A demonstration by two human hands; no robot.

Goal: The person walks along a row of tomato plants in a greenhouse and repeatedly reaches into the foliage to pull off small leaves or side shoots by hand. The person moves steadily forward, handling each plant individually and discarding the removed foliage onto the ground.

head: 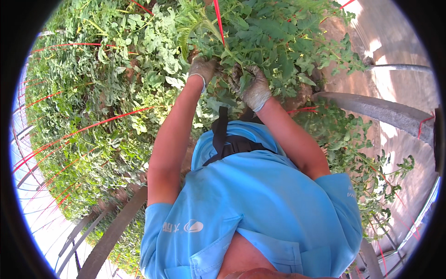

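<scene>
Both of my hands wear thin, soiled gloves and reach into a leafy tomato plant (271, 38) at the upper middle. My left hand (203, 69) is beside the lower stems, its fingertips partly hidden among leaves. My right hand (251, 85) is a short way to the right, with fingers curled around foliage near the main stem (230, 54); whether they grip a stem or leaf is hard to tell. A red twine (219, 21) runs down to the stem between and above my hands.
Dense rows of tomato plants (83, 104) with red twines (104, 120) fill the left. On the right stand a curved grey post (379, 104), a thin metal pipe (400, 67) and a pale sheet wall (400, 42). Another post (115, 230) is at lower left.
</scene>
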